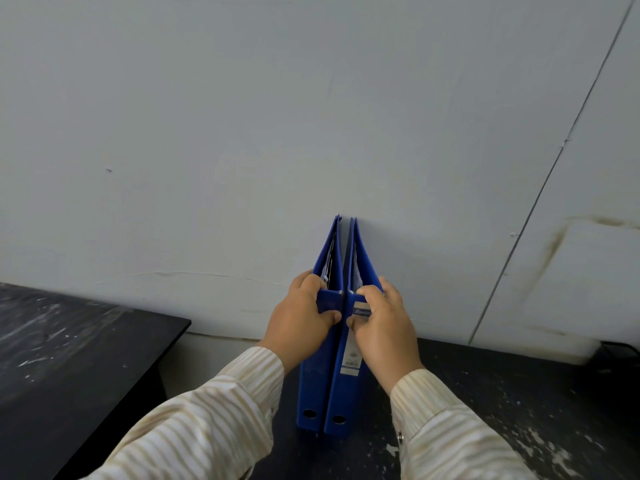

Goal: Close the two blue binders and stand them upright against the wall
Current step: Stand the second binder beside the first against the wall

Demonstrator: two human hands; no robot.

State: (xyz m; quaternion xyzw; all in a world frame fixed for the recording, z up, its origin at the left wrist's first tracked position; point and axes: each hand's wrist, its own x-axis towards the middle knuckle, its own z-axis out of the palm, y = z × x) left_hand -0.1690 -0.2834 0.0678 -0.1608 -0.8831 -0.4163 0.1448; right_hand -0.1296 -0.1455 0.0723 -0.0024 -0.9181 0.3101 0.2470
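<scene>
Head view shows your left hand [300, 318] clamped on the top of the left binder [313, 386] and your right hand [380, 325] likewise on the right binder [343, 386], both standing side by side on the dark table [502, 393], far edges apparently touching the wall [311, 116]. Let go unevenly and one may tip sideways or splay open. Their long axes run vertical, spines facing you.

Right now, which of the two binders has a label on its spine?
The right binder, held by the right hand; the left binder's spine is plain blue.
</scene>
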